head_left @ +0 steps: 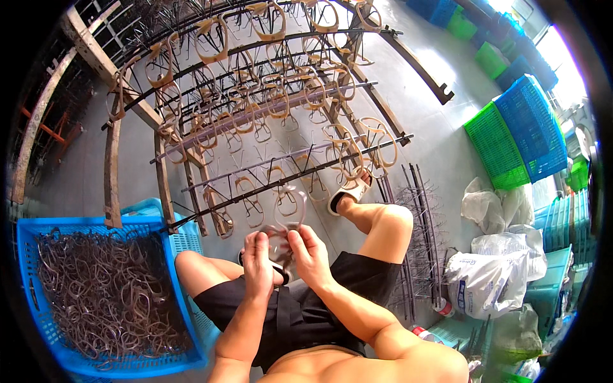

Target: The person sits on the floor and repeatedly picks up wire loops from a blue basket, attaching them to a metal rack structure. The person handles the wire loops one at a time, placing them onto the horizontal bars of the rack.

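Both my hands meet in front of my lap, closed on a greyish eyeglass frame (302, 207). One rim loop sticks up above the fingertips, and the rest is partly hidden and smeared by motion. My left hand (258, 265) pinches it at the left with fingers together. My right hand (310, 255) pinches it at the right, between thumb and curled fingers. Just beyond stands a rack whose dark hooked bar (300, 173) is nearest to my hands. Several tan eyeglass frames (212, 39) hang on the rack's rows of thin prongs.
At my left is a blue basket (96, 221) heaped with dark brownish eyeglass frames (108, 293). Several spiky rods (418, 242) lean by my right knee. Farther right are white plastic bags (488, 281), teal crates (549, 274) and a green-and-blue basket (517, 134).
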A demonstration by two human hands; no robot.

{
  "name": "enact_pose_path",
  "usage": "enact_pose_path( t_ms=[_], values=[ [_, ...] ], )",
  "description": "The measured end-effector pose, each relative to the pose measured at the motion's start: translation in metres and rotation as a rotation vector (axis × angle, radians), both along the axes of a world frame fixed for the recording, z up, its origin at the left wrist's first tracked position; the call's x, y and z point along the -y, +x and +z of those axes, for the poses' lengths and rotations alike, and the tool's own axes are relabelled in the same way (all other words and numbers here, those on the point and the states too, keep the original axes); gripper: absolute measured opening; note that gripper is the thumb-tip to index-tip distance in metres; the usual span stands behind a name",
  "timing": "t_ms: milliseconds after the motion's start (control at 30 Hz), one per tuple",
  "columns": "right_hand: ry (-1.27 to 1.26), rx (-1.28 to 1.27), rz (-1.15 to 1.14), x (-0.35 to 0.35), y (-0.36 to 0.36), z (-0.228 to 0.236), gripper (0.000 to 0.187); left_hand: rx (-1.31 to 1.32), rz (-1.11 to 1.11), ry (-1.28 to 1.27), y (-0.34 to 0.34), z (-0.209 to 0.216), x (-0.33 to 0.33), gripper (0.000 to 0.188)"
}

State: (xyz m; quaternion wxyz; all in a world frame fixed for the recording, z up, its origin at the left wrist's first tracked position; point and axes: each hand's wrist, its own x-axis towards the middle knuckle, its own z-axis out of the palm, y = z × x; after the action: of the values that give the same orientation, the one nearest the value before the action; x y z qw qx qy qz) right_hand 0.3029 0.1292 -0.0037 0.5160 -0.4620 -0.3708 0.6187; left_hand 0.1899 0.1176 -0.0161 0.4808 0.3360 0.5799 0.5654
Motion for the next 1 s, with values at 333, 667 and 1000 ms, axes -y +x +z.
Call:
enact_pose_path(
  t_ms=[333,667,1000],
  values=[
    [0.343,0.112,-0.362,-0.08,0.054,0.002,0.024,0.195,0.03,-0.03,-0.012,-0.026,0.023,0.03],
    [0.271,0.477,-0.616,-0.14,0.029,-0.031,0.027,0.679,-0.278,-0.483,-0.023,-0.027,0.036,0.035],
    [0.081,0.052,-0.448,-0.131,0.026,-0.018,0.024,0.698,-0.405,-0.409,-0.021,-0.039,0.043,0.034]
  ],
)
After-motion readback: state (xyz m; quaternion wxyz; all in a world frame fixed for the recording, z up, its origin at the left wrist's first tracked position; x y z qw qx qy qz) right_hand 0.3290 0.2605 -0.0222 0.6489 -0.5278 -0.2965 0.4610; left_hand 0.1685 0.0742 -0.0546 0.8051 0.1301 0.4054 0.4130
